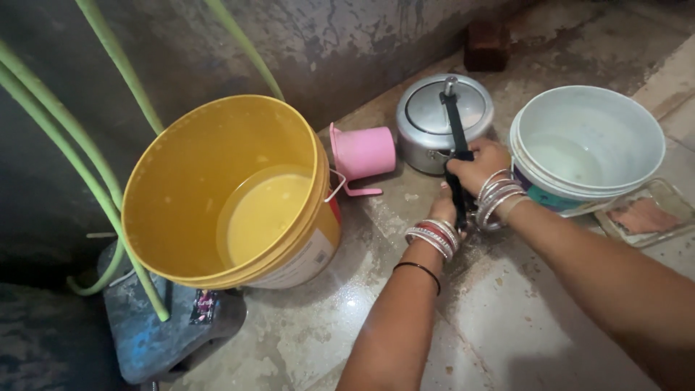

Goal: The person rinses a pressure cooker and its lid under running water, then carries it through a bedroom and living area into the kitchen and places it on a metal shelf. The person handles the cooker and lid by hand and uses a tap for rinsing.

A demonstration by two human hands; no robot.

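- Head view: silver pressure cooker (434, 119) on the wet floor (362, 318), lid on, close to the dark wall (326, 43).
- Long black handle (456, 156) sticking out from the cooker toward the 2 hands.
- Right hand (478, 165) wrapped tight around the handle, close to the pot.
- Left hand (443, 206) just below it, on the same handle, mostly hidden, so grip hard to tell.
- Both hands close together, bangles on each wrist touching or nearly so.
- Pink mug (362, 153) lying on its side just left of the cooker, mouth toward the pot.
- Big yellow bucket (224, 195) further left, a little water inside, propped up on a blue stool (156, 337).
- White bucket (586, 141) right beside the right hand, also with some water.
- Clear tray (648, 213) with a pinkish bar, tucked by the white bucket.
- Green hoses (108, 65) running down the wall behind the yellow bucket.
- Tight on both sides of the cooker; bare open floor only in front, under the arms.
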